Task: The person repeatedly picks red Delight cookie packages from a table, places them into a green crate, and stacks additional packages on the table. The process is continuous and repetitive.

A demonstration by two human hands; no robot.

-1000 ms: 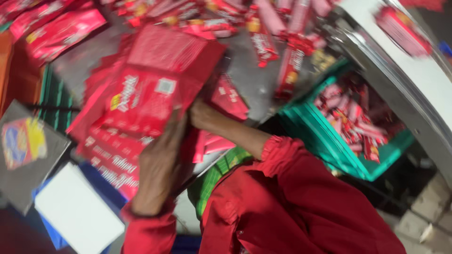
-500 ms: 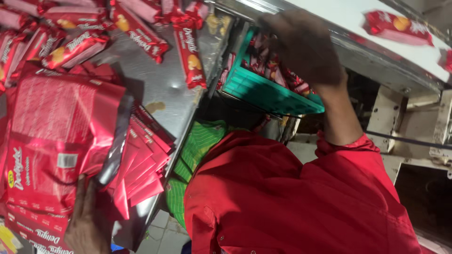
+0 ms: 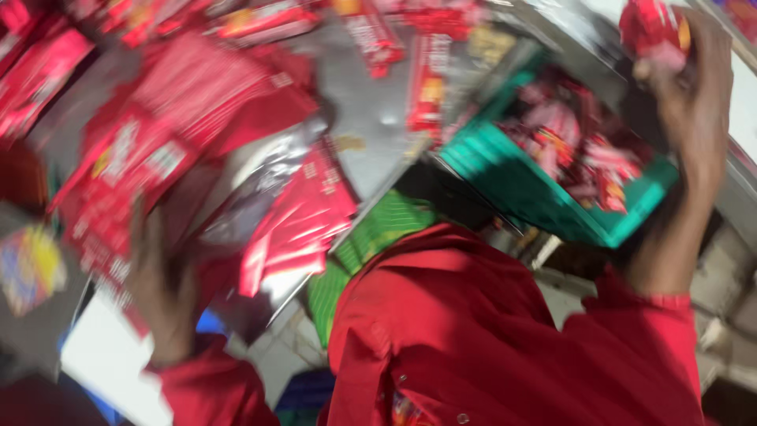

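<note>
The picture is blurred by motion. My left hand [image 3: 162, 288] grips the lower edge of a stack of flat red wrappers [image 3: 165, 134] held over the metal table [image 3: 371, 110]. My right hand [image 3: 690, 75] is raised at the top right, closed on a small red packet [image 3: 650, 28] above a green crate [image 3: 544, 197] filled with red packets. My red sleeves and shirt fill the lower middle.
More red packets [image 3: 426, 79] lie scattered along the table's far side. A green mesh crate [image 3: 371, 237] sits under the table edge. A white sheet [image 3: 102, 363] and a grey card with a yellow and blue label [image 3: 27, 268] lie at lower left.
My right hand has come up out of the green crate with a red packet. The view has swung, and my left hand still holds the wrapper stack.
</note>
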